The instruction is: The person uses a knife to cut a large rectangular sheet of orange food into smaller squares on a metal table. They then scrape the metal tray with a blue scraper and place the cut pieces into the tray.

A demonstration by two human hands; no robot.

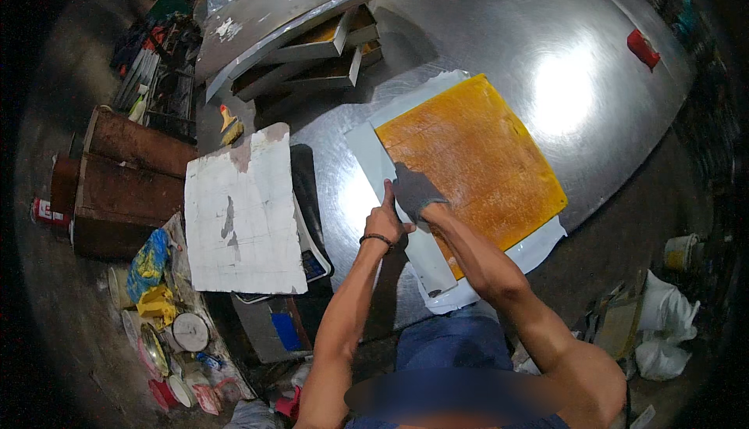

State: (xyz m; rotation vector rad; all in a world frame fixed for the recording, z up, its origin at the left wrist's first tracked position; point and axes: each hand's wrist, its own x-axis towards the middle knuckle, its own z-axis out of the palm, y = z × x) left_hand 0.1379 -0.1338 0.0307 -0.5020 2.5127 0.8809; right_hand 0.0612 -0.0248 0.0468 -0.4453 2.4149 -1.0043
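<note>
A square orange-yellow slab (474,166) lies on a whitish sheet (535,247) on a shiny metal table. Along the slab's left edge runs a flat pale strip (430,256). My left hand (386,218), bare with a dark bracelet at the wrist, is at the strip's outer edge, thumb side up near the other hand; its grip is partly hidden. My right hand (418,192), in a dark grey glove, rests over the strip and the slab's edge; its fingers are mostly hidden beneath it, so their hold does not show.
A worn white board (243,212) lies over a scale-like device at left, near a paintbrush (231,126). Metal trays (316,46) are stacked under a curved metal sheet (287,13). A red object (643,50) is far right. Tubs (191,332) stand lower left; white bags (664,312) are lower right.
</note>
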